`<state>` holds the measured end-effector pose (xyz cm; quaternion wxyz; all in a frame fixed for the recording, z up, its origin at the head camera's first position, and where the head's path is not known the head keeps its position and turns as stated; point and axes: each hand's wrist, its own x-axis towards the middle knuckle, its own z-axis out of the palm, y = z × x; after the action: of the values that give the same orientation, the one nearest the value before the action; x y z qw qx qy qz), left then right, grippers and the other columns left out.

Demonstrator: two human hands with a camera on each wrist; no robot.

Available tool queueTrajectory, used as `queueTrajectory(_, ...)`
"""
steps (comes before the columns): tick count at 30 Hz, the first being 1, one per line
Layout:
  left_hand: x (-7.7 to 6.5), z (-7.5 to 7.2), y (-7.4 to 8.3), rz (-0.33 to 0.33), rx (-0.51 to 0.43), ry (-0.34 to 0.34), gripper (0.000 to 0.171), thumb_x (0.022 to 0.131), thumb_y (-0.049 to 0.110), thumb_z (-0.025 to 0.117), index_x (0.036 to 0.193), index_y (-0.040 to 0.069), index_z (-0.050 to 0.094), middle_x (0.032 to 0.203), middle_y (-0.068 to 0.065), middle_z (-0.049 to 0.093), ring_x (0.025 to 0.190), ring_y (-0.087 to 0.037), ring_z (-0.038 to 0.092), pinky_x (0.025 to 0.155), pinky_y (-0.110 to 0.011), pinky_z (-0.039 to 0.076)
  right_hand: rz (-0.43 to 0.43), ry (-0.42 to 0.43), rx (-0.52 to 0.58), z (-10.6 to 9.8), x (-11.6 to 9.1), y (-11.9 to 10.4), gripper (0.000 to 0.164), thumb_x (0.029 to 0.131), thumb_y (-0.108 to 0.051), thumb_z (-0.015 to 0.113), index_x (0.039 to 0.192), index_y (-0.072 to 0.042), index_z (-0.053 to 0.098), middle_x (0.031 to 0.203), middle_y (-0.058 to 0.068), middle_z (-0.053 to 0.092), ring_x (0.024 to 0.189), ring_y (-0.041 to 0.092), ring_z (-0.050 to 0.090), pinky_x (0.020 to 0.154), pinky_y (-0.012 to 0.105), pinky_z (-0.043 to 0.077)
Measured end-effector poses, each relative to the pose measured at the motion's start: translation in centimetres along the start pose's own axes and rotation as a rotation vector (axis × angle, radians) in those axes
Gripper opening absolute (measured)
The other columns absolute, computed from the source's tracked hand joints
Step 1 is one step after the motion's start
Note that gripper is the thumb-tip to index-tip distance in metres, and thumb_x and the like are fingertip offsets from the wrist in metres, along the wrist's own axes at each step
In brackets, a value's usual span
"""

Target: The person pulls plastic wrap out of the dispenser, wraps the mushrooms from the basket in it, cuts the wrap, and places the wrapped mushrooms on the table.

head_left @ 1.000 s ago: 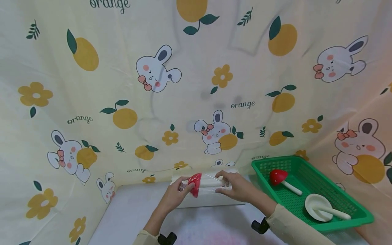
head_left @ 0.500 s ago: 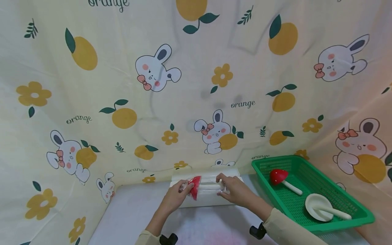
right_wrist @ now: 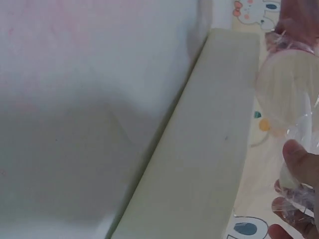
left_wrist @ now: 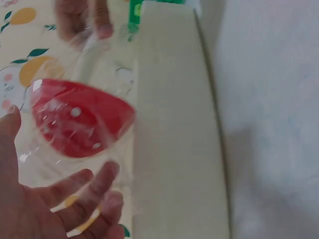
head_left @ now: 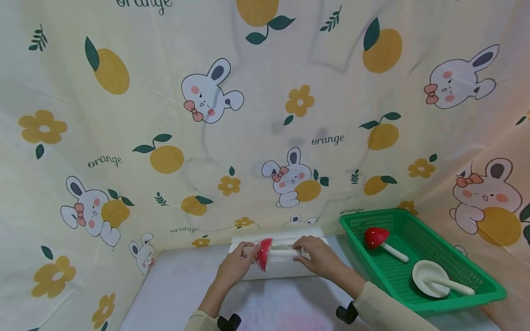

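Observation:
A mushroom-shaped ladle (head_left: 265, 254) with a red, white-dotted outer bowl lies sideways between the hands, wrapped in clear plastic film (right_wrist: 299, 194). My left hand (head_left: 234, 266) is at its bowl end. In the left wrist view, thumb and fingers spread around the red bowl (left_wrist: 82, 119), the loose film reaching toward them. My right hand (head_left: 319, 257) pinches the film-covered handle near its end. From the right wrist, the ladle's pale hollow inside (right_wrist: 284, 84) shows. Under and behind the ladle stands a long white box (head_left: 277, 272), its flap raised at the back.
At the right, a green basket (head_left: 372, 271) holds another red mushroom ladle (head_left: 377, 238) and a cream ladle (head_left: 430, 279) with its inside up. A cloth printed with oranges and rabbits (head_left: 256, 115) hangs behind the white table (head_left: 186, 276).
The ladle and both hands have come down slightly toward the white box. My right fingers have drawn closer in on the handle end. The basket's contents stay put.

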<state>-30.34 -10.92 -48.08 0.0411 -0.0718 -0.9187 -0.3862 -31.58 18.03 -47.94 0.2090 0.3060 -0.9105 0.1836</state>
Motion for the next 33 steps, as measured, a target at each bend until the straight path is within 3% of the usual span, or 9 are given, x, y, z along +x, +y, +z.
queueTrajectory(3,0.0,-0.7,-0.2,0.053,-0.029,0.004,0.066,0.093,0.073,0.046,0.139,0.027,0.052,0.119,-0.004,0.062,0.101,-0.021,0.058,0.074,-0.041,0.051,-0.009,0.010,-0.004,0.1,0.0,0.2,0.026,0.084,-0.030,0.082,0.106,-0.022,0.071,0.102,-0.013,0.069,0.092,0.008,0.060,0.087,0.037,0.052)
queueTrajectory(5,0.1,-1.0,-0.5,0.125,-0.077,-0.029,0.066,0.092,0.067,0.056,0.146,0.031,0.043,0.132,-0.005,0.055,0.114,-0.023,0.054,0.084,-0.046,0.052,-0.004,0.012,-0.007,0.2,0.0,0.4,0.026,0.084,-0.029,0.082,0.107,-0.021,0.072,0.103,-0.011,0.071,0.093,0.009,0.061,0.087,0.037,0.053)
queueTrajectory(8,0.2,-1.2,-0.8,0.212,-0.116,-0.114,0.084,0.083,0.056,0.076,0.152,0.042,0.029,0.148,-0.004,0.043,0.132,-0.029,0.044,0.099,-0.059,0.046,0.000,0.015,-0.013,0.2,0.0,0.5,0.027,0.084,-0.027,0.082,0.108,-0.019,0.073,0.104,-0.009,0.072,0.094,0.010,0.063,0.087,0.038,0.053)
queueTrajectory(11,0.5,-1.1,-1.0,0.256,-0.078,-0.172,0.098,0.076,0.048,0.085,0.152,0.048,0.023,0.155,-0.001,0.037,0.141,-0.032,0.035,0.106,-0.067,0.036,0.005,0.019,-0.012,0.2,0.2,0.5,0.027,0.085,-0.026,0.081,0.109,-0.018,0.073,0.104,-0.008,0.073,0.094,0.011,0.063,0.087,0.039,0.053)
queueTrajectory(14,0.8,-0.7,-1.1,0.257,-0.055,-0.181,0.102,0.076,0.040,0.087,0.153,0.047,0.021,0.156,-0.001,0.037,0.144,-0.034,0.032,0.108,-0.068,0.033,0.003,0.025,-0.016,0.4,0.3,0.5,0.027,0.087,-0.026,0.080,0.111,-0.017,0.072,0.104,-0.007,0.073,0.094,0.012,0.063,0.087,0.039,0.053)
queueTrajectory(18,1.1,-0.2,-1.4,0.235,-0.081,-0.153,0.092,0.080,0.032,0.085,0.151,0.038,0.027,0.150,-0.007,0.044,0.140,-0.037,0.039,0.107,-0.067,0.035,-0.021,0.032,-0.030,0.9,0.5,0.6,0.026,0.088,-0.025,0.078,0.111,-0.015,0.072,0.105,-0.005,0.072,0.095,0.013,0.063,0.087,0.039,0.053)
queueTrajectory(22,1.5,0.1,-1.6,0.201,-0.088,-0.132,0.078,0.082,0.038,0.082,0.146,0.036,0.036,0.145,-0.006,0.050,0.136,-0.033,0.045,0.108,-0.065,0.036,-0.004,0.018,-0.007,1.3,0.5,0.6,0.026,0.090,-0.025,0.076,0.111,-0.013,0.071,0.104,-0.004,0.071,0.093,0.013,0.062,0.084,0.039,0.053)
queueTrajectory(28,2.0,0.3,-1.4,0.174,-0.096,-0.119,0.076,0.083,0.046,0.079,0.146,0.037,0.039,0.146,-0.003,0.051,0.137,-0.032,0.045,0.108,-0.063,0.037,0.126,-0.047,0.057,1.5,0.6,0.4,0.038,0.086,-0.036,0.080,0.116,-0.015,0.069,0.106,-0.005,0.067,0.095,0.013,0.057,0.087,0.041,0.052)
queueTrajectory(33,2.0,0.4,-1.1,0.141,-0.145,-0.121,0.075,0.084,0.050,0.075,0.148,0.036,0.038,0.147,-0.002,0.051,0.138,-0.032,0.045,0.107,-0.062,0.039,0.075,-0.002,0.014,1.6,0.7,0.6,0.037,0.084,-0.023,0.082,0.118,-0.015,0.067,0.104,-0.005,0.068,0.093,0.012,0.058,0.086,0.040,0.050)
